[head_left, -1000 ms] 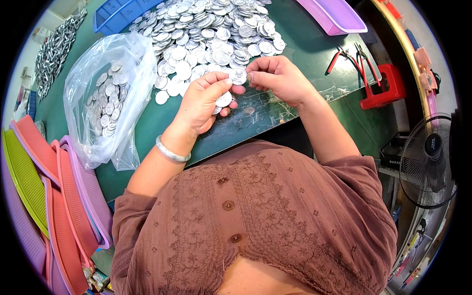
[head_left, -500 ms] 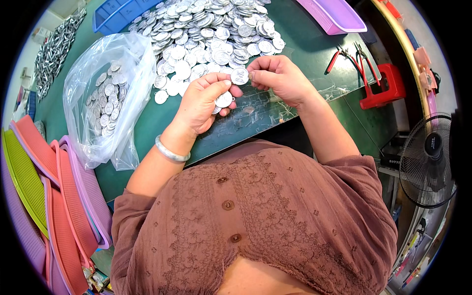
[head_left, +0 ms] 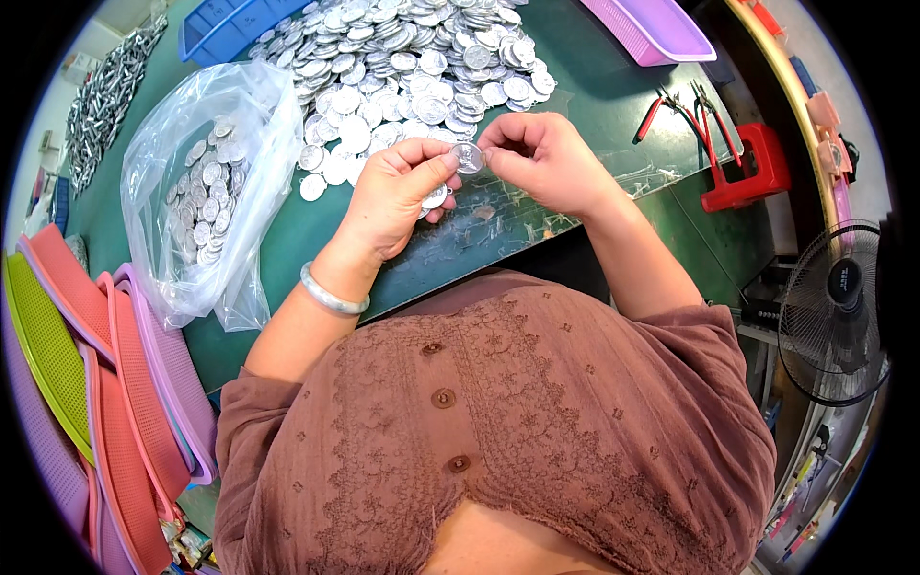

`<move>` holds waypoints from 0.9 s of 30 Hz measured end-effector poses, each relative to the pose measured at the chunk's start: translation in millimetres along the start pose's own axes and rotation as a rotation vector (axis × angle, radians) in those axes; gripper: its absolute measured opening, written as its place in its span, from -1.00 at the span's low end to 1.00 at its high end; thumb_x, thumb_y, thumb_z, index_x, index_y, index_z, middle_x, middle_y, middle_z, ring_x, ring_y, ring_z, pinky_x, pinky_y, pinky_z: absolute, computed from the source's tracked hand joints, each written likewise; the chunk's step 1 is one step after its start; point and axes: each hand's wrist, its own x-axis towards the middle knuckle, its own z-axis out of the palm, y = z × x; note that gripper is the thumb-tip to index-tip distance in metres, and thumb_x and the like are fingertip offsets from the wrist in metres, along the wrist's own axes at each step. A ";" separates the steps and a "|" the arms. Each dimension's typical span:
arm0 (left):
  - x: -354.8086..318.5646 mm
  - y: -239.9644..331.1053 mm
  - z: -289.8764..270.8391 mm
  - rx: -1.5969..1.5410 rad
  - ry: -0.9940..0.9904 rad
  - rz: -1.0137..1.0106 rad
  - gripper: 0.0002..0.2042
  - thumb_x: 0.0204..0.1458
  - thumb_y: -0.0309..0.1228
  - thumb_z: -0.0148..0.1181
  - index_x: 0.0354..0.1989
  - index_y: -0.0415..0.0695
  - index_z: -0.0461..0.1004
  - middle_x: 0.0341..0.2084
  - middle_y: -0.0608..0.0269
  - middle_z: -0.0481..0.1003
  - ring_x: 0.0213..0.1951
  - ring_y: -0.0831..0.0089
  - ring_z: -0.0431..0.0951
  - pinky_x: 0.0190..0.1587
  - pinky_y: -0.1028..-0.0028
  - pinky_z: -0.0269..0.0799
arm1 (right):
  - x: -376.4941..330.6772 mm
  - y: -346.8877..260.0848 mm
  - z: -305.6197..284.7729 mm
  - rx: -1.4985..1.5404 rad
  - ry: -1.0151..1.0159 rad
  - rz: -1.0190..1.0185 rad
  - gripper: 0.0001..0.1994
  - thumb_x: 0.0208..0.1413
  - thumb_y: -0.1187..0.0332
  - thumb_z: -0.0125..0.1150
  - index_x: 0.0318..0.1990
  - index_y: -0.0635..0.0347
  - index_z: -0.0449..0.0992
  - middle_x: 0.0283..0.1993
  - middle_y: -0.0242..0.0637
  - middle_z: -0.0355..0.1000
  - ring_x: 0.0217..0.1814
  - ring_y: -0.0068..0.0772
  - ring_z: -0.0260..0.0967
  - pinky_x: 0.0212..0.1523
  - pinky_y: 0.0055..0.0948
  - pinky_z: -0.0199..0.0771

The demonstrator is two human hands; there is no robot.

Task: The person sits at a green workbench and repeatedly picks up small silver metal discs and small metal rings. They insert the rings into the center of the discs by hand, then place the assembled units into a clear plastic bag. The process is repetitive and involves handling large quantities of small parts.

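A round silver medal is pinched between my two hands above the table's near edge. My left hand grips it by its left rim between thumb and finger. More silver medals are tucked in the curled fingers of that hand, partly hidden. The fingertips of my right hand close on the medal's right rim. Just beyond my hands spreads a large heap of similar medals, some with a small loop. To the left, a clear plastic bag lies open with several medals inside.
A blue bin and a purple basket stand at the back of the green table. Red-handled pliers lie right, beside a red holder. Stacked baskets sit left, a pile of metal parts far left, a fan right.
The medal between my hands now shows a different face, so it has been turned over. My right fingers have curled in more, and both hands have shifted only slightly.
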 end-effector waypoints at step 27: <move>-3.8 1.1 6.0 0.374 0.027 0.229 -0.86 -0.01 -0.40 0.11 -0.33 -0.18 0.47 -0.66 0.44 0.40 -0.69 0.76 0.30 -0.70 0.75 0.14 | -5.3 -1.5 11.6 -0.647 0.233 -0.575 -0.93 -0.27 0.52 0.12 -0.55 0.21 0.37 -0.57 -0.32 0.29 -0.50 -0.28 0.28 -0.52 -0.42 0.29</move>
